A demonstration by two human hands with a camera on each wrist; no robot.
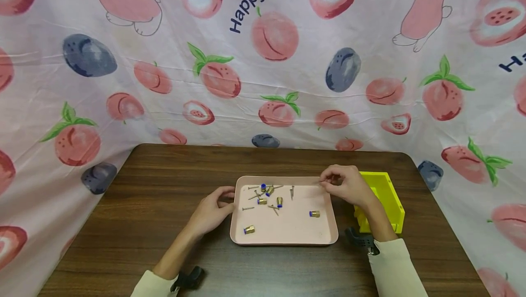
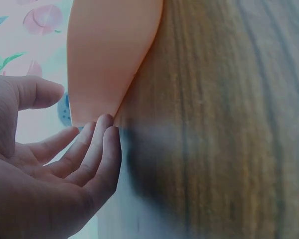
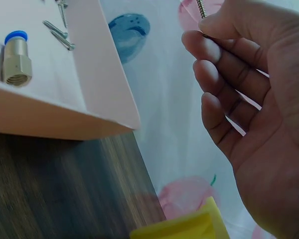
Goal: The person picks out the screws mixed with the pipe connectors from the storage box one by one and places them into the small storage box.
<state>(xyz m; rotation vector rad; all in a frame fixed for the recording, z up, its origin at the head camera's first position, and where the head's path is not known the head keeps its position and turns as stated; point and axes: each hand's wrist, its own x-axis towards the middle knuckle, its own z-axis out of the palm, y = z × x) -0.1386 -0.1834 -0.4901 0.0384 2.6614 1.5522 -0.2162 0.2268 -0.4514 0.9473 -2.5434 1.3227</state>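
Observation:
A pale pink tray [image 1: 283, 237] lies on the table, holding several screws [image 1: 292, 192] and brass fittings with blue collars [image 1: 314, 214]. My left hand [image 1: 211, 210] is at the tray's left side. In the left wrist view its fingers [image 2: 107, 149] touch the tray's outer wall [image 2: 107, 64], with the thumb apart from it. Over the tray's far right corner, my right hand [image 1: 347, 185] pinches a screw [image 3: 201, 7] between thumb and forefinger; the fingers hide part of it. One fitting [image 3: 17, 59] shows close up in the right wrist view.
A yellow bin [image 1: 394, 210] stands right of the tray, partly hidden behind the right hand and forearm. The dark wooden table [image 1: 172, 169] backs onto a fruit-printed cloth [image 1: 287, 73].

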